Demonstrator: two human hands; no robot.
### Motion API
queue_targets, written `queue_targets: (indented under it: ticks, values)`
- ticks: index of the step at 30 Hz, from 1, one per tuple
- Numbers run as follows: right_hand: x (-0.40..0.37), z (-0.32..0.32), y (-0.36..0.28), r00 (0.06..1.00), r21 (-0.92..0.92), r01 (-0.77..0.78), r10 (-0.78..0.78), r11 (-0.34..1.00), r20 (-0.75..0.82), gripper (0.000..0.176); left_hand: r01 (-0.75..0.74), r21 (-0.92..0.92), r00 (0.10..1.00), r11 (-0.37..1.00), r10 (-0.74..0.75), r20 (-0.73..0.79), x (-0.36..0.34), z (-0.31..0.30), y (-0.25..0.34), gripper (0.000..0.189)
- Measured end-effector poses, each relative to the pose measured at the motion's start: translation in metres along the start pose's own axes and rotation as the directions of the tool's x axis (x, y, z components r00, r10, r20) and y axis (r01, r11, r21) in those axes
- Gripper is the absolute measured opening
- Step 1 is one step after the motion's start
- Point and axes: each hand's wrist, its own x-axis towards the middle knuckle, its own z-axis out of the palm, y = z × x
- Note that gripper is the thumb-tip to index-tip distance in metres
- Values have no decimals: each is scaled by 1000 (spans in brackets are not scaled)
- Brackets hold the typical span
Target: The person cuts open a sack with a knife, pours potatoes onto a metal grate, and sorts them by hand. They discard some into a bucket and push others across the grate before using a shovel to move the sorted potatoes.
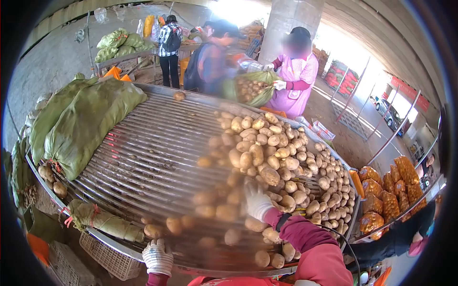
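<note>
Many potatoes point(272, 143) lie on a slatted metal table point(152, 128), heaped toward its right side. My right hand point(257, 201), in a white glove, reaches among the potatoes near the middle; its fingers are smeared and partly lost in haze. At the near edge of the table, my left hand point(158, 257), gloved in white with grey stripes, rests on the metal rim, its fingers curled over or against it. A few potatoes point(153, 231) lie just above that hand. A rolled green sack point(106, 222) with red ties is to its left.
Large green sacks point(90, 119) cover the table's left end. Across the table a person in pink point(296, 81) holds an open sack of potatoes point(250, 89) beside another, blurred person point(212, 66). Plastic crates point(110, 256) stand below the near left edge; orange net bags point(381, 195) are at right.
</note>
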Motion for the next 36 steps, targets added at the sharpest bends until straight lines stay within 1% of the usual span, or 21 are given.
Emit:
queue_targets:
  ticks: [1,2,4,6,8,10,13,16,19,22,25,29,32,34,36]
  values:
    - [0,2,1,1000,16,1,-1,1000,-11,72,26,2,999,1000,-26,32,0,-1,1,16]
    - [2,7,3,1000,-20,12,-12,1000,-19,72,51,5,997,999,-51,65,0,-2,1,17]
    - [10,24,8,999,-92,33,-36,995,-32,71,46,9,996,999,-47,73,1,-3,1,18]
    - [19,52,19,993,-171,86,-98,982,-66,70,49,9,996,999,-49,77,1,-3,2,18]
    - [18,47,17,990,-185,95,-111,978,-82,69,57,6,995,998,-58,79,1,-4,2,19]
    - [11,32,12,994,-133,63,-74,989,-81,69,53,-3,997,999,-53,58,-1,-3,2,19]
    - [-4,-10,-3,1000,-34,-3,4,999,24,70,47,-4,997,999,-47,66,0,-4,2,18]
    - [-3,-10,-3,1000,-11,-11,12,1000,28,70,44,7,997,999,-44,63,1,-3,2,18]
    - [-5,-13,-5,999,-12,-19,20,1000,44,70,32,2,999,1000,-32,34,-1,0,0,17]
    - [2,5,0,1000,-70,13,-14,997,-23,71,24,-6,1000,1000,-24,18,-1,1,0,17]
    - [-3,-2,0,1000,-40,11,-10,999,18,72,21,-2,1000,1000,-21,5,-2,3,-2,16]
    - [-3,-3,-1,1000,-67,9,-7,998,28,72,16,7,1000,1000,-16,23,0,-1,0,17]
    - [-3,-7,-2,999,-70,18,-16,997,31,72,4,-31,1000,1000,-4,-6,0,2,-2,15]
    - [-7,-13,-4,999,-64,10,-7,998,43,72,21,-17,1000,1000,-21,1,0,0,1,14]
    - [-3,0,1,999,-92,20,-17,996,39,71,27,-4,1000,1000,-27,16,0,-1,3,13]
